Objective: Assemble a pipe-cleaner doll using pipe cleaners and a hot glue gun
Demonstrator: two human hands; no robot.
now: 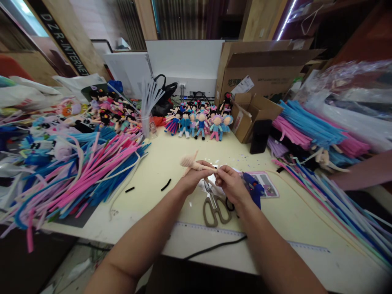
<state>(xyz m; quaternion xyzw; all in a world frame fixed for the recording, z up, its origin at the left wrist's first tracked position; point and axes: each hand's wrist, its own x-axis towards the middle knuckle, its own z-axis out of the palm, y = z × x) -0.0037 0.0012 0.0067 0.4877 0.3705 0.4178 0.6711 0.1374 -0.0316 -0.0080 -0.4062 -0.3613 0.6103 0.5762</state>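
Head view: grasping a pale fuzzy figure (188, 162) in the left hand (194, 179), pinching its right end with the right hand (232, 184), above the middle of the counter (147, 167), by the far end of the scissors (210, 201).

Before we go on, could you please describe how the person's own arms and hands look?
The left hand and right hand are bare, without gloves. The left forearm and right forearm show no sleeves, and no watch or bracelet can be seen. Any ring would be too small to tell.
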